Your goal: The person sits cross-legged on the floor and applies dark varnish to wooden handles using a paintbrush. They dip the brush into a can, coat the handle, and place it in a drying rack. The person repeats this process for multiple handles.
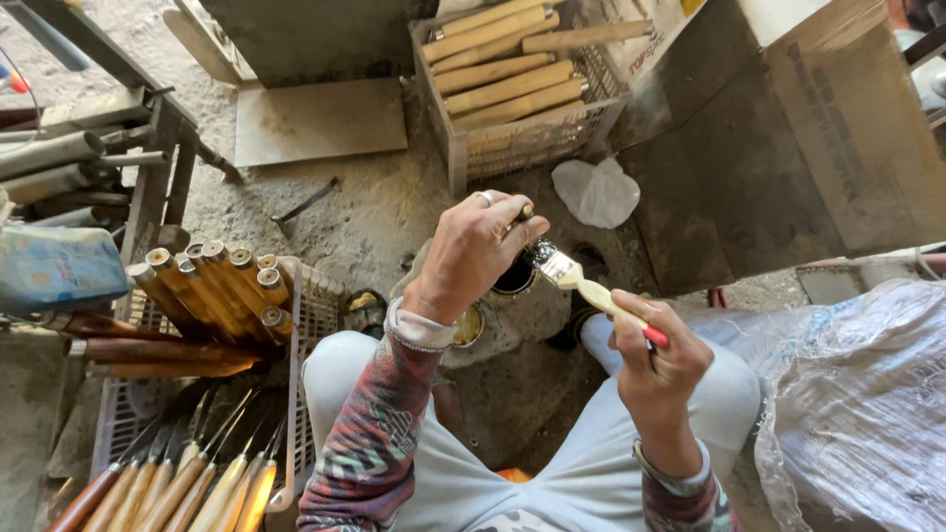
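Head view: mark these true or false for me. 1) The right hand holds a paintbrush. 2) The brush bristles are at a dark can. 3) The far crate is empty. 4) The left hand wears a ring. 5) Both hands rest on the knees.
1) True: the right hand grips the paintbrush.
2) True: they meet the can.
3) False: the far crate holds pale wooden handles.
4) True: the left hand has a ring.
5) False: both are raised at the can.

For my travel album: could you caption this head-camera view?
Seated person's right hand holds a paintbrush by a small dark tin, left hand over it, crates of wooden handles around.
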